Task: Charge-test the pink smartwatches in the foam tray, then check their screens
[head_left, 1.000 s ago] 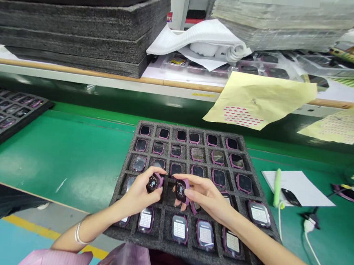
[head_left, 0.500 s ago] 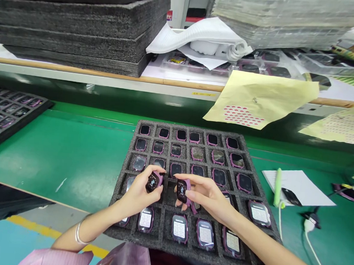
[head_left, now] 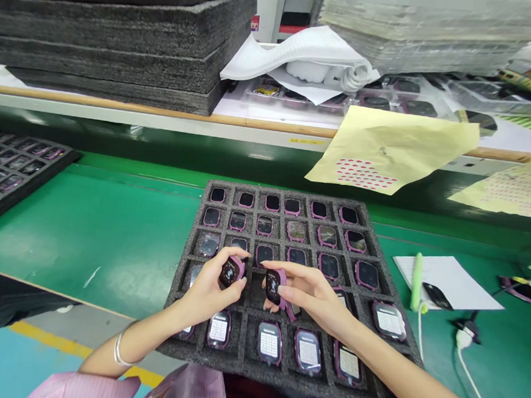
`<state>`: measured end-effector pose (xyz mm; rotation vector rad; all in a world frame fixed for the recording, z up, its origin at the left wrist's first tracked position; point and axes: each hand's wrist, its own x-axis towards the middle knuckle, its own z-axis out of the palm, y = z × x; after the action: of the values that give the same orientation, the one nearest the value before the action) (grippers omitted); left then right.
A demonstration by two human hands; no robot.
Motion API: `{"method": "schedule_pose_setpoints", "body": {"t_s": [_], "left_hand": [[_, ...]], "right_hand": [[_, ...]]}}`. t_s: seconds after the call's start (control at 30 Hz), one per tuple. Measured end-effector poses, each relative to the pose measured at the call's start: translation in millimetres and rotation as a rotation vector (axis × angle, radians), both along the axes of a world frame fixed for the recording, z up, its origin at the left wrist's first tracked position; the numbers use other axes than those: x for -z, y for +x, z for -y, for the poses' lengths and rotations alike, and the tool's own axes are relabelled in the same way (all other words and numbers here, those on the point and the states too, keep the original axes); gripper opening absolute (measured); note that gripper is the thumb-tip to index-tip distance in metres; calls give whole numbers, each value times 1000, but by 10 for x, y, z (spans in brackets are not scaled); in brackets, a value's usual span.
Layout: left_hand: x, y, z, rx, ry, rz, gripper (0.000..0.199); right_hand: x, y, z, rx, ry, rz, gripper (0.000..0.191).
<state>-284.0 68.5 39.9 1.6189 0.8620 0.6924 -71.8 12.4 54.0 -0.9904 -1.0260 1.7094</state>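
Observation:
My left hand (head_left: pixel 215 281) is closed round a purple smartwatch body (head_left: pixel 231 272), its dark screen lit with a small figure. A second purple smartwatch body (head_left: pixel 274 287), also lit, is pinched between the thumb and fingers of my right hand (head_left: pixel 307 288). Both are held over a black foam tray (head_left: pixel 240 359) whose compartments hold several more purple watch bodies. Those in the far rows have dark screens, such as one watch (head_left: pixel 329 266); the near ones show white screens, such as another watch (head_left: pixel 269 342). My right hand hides some compartments.
Another foam tray of watches (head_left: pixel 20 164) lies at the left on the green bench (head_left: pixel 107 229). Right of the tray are a white paper (head_left: pixel 468 282), a light green pen-like stick (head_left: pixel 417 278) and a white cable (head_left: pixel 472 375). Stacked black foam (head_left: pixel 122 34) stands on the shelf above.
Almost nothing differs. Both hands keep the two watches in the same place over the tray.

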Motion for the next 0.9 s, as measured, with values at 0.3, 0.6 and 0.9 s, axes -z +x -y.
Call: {"method": "schedule_pose_setpoints", "body": {"t_s": [0.3, 0.6, 0.9], "left_hand": [[10, -8, 3, -29, -1, 22, 33], [11, -6, -7, 13, -22, 15, 31], [-11, -14, -11, -70, -2, 9, 32]], "right_hand": [[-5, 13, 3, 6, 9, 9, 41], [-11, 38, 2, -16, 16, -5, 39], [-22, 28, 10, 28, 29, 9, 43]]}}
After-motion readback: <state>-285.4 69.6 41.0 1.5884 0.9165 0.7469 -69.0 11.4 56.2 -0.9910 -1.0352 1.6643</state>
